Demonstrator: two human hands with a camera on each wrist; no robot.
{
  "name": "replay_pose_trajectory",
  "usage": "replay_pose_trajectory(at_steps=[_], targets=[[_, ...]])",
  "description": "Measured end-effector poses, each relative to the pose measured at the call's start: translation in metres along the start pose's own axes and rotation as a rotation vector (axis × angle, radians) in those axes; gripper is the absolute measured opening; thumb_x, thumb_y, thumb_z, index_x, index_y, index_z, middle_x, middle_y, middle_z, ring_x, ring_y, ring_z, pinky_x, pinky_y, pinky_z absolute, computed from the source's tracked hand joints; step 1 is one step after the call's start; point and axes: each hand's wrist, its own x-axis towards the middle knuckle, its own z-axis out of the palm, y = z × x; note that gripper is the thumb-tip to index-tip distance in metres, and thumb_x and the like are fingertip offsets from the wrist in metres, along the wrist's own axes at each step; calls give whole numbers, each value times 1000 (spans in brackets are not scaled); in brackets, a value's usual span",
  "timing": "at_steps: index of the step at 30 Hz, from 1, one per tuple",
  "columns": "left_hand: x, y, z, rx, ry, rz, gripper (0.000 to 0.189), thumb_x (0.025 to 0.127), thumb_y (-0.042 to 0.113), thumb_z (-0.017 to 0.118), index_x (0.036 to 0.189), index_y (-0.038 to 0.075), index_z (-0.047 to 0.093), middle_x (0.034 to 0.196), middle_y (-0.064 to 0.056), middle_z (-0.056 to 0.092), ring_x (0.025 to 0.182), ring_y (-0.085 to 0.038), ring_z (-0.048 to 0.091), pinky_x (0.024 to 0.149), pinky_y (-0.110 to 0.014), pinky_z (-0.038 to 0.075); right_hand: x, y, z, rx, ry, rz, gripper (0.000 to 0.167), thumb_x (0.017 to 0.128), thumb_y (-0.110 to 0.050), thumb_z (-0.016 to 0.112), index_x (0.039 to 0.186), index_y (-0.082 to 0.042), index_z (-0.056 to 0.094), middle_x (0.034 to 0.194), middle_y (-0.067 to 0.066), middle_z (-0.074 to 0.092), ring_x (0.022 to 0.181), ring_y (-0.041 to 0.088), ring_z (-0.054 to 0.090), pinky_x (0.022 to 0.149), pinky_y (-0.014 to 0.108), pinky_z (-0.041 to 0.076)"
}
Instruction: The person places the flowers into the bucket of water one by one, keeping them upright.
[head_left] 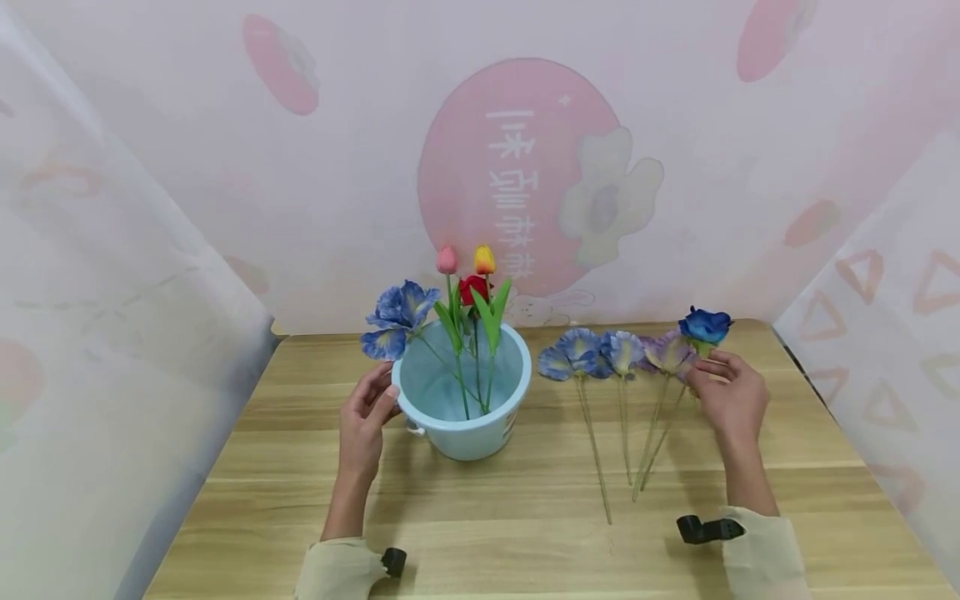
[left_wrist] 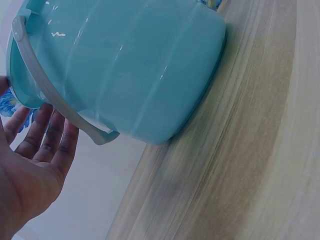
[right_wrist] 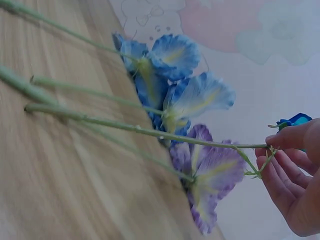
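Note:
At the left side of a light blue bucket (head_left: pixel 465 440), my left hand (head_left: pixel 363 425) holds the rim between thumb and fingers. Out of the bucket rise a pink tulip (head_left: pixel 447 260), a yellow-orange tulip (head_left: pixel 484 260) and a red rose (head_left: pixel 471 290), while a large blue flower (head_left: pixel 397 315) leans over the left rim. My right hand (head_left: pixel 733 398) pinches the stem of a blue rose (head_left: pixel 705 325) just below its bloom. In the right wrist view, the green rose stem (right_wrist: pixel 135 128) slants down from the fingertips across a ruffled purple flower (right_wrist: pixel 210 172).
Beside the purple flower on the wooden table (head_left: pixel 525 517) lie two blue flowers, one large (head_left: pixel 579 352) and one paler (head_left: pixel 621 352), stems toward me. The bucket's pale handle (left_wrist: pixel 52 95) hangs down its side. A printed backdrop (head_left: pixel 360 167) closes off the table's back edge.

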Motion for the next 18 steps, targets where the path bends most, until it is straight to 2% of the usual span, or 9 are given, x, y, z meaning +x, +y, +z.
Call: replay_pose_trajectory(at_steps=[6, 13, 18], targets=[[-1, 0, 1, -5, -12, 7, 42, 108, 9, 62, 148, -4, 58, 123, 3, 73, 109, -10, 72, 84, -24, 66, -7, -16, 9, 59, -35, -62, 52, 94, -9, 79, 143, 4, 64, 82, -33, 66, 75, -16, 66, 67, 10, 59], [-2, -1, 1, 0, -5, -9, 41, 108, 10, 63, 147, 0, 60, 125, 3, 73, 110, -10, 72, 84, -25, 66, -15, -35, 16, -19, -77, -159, 51, 95, -17, 82, 141, 1, 67, 96, -18, 76, 87, -12, 64, 72, 7, 57], [-1, -1, 0, 0, -1, -8, 40, 108, 10, 63, 147, 1, 60, 125, 2, 72, 110, -10, 71, 84, -23, 65, -16, -52, 20, 13, -126, -183, 51, 97, -17, 80, 142, 1, 66, 100, -16, 77, 88, -12, 66, 74, 9, 59]])
